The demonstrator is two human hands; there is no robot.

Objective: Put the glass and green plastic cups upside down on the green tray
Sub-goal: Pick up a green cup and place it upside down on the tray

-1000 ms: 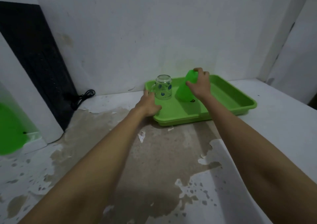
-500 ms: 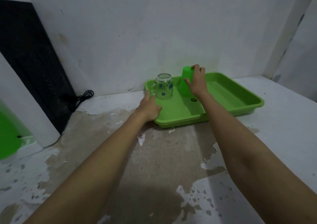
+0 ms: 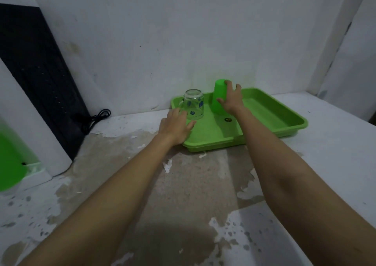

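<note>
The green tray (image 3: 264,115) lies on the counter against the back wall. A glass cup (image 3: 194,105) with a handle and blue prints stands upside down in the tray's back left corner. Just to its right, a green plastic cup (image 3: 218,94) also stands upside down on the tray. My right hand (image 3: 232,101) is beside the green cup with fingers spread, its fingertips still at the cup's side and top. My left hand (image 3: 175,125) lies flat on the tray's front left rim, fingers apart, just in front of the glass cup.
A tall white and black appliance (image 3: 30,82) stands at the left, with a black cable (image 3: 95,117) coiled at its foot and a green part (image 3: 8,160) at the far left edge. The counter's paint is peeling. Walls close off the back and right.
The green cup went from tilted in my right hand to standing upside down on the tray. My right hand's fingers have spread off it. My left hand stayed on the tray rim.
</note>
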